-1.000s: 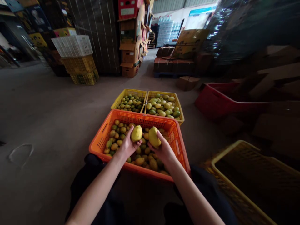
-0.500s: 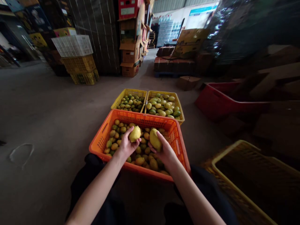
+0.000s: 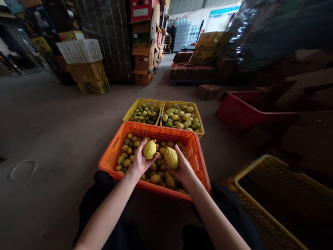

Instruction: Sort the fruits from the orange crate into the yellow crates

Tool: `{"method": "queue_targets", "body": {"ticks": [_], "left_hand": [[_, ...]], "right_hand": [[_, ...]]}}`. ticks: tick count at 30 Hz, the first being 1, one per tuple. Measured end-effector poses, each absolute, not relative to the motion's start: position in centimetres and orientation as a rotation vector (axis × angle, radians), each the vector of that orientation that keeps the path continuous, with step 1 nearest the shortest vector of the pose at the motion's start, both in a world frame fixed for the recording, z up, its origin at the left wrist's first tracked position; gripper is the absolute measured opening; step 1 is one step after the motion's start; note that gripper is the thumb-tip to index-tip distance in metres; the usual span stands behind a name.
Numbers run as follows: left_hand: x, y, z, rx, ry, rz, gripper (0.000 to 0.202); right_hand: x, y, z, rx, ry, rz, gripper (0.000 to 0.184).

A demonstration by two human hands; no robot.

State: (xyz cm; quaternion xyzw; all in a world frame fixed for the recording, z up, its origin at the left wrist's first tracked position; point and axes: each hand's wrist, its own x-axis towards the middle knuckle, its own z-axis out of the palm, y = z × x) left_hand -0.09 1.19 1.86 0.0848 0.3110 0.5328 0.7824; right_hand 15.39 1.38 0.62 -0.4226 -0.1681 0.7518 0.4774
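Observation:
Above the orange crate (image 3: 122,130), my left hand (image 3: 139,162) is closed round a yellow lemon (image 3: 149,150), thumb on its near left side and fingertips showing beyond it. Just to the right, my right hand (image 3: 182,168) grips a longer, bumpy yellow lemon (image 3: 171,158), its fingers mostly hidden underneath. A small gap separates the two fruits. Below them the crate holds many yellow and greenish lemons (image 3: 127,162). Behind it stand two yellow crates side by side, the left one (image 3: 130,107) with small green-yellow fruit, the right one (image 3: 201,121) with larger ones.
A yellow crate (image 3: 249,166) stands at my right, with a red crate (image 3: 234,111) beyond it. Stacked white and yellow crates (image 3: 90,67) rise at the far left. Cardboard boxes (image 3: 143,62) tower at the back, and a small carton (image 3: 208,91) lies on the floor.
The lemon in my right hand has turned and tipped to the left, showing more of its side. My left hand has rolled its lemon slightly, and its far fingertips show more.

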Motion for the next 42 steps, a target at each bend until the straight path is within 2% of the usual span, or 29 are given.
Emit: {"method": "queue_targets", "body": {"ticks": [5,14,22,25,30,34,36,37,40,42], "left_hand": [[-0.1,1.1,2.0,0.223,0.629,1.154,0.027],[1.1,1.3,1.1,-0.050,0.384,1.375,0.031],[3.3,1.7,0.1,-0.048,0.393,1.315,0.031],[3.4,1.6,-0.5,-0.048,0.433,1.268,0.030],[4.0,-1.8,-5.2,0.220,0.722,0.926,0.030],[3.7,-4.8,-9.1,0.539,0.978,0.315,0.029],[2.7,-3.6,-8.4,0.618,1.050,0.177,0.026],[1.9,-2.2,-7.1,0.646,1.062,0.215,0.025],[-0.5,3.7,-1.1,0.568,1.051,0.730,0.040],[-1.9,6.8,2.3,0.617,1.110,1.043,0.041]], "right_hand": [[15.9,0.9,1.0,-0.721,-0.598,1.921,0.025],[15.2,1.1,-0.1,-0.541,-0.144,2.018,0.028],[15.3,1.0,0.1,-0.375,0.016,1.925,0.034],[16.3,1.1,0.3,-0.356,0.020,1.862,0.029],[19.1,1.7,0.9,-0.435,0.140,1.737,0.018],[21.3,2.0,1.4,-0.492,0.194,1.688,0.016],[22.1,1.9,1.6,-0.494,0.181,1.705,0.016],[22.3,1.9,1.7,-0.493,0.163,1.714,0.016],[22.8,1.7,1.9,-0.493,0.100,1.722,0.018],[22.8,1.7,2.0,-0.502,0.105,1.719,0.017]]}}
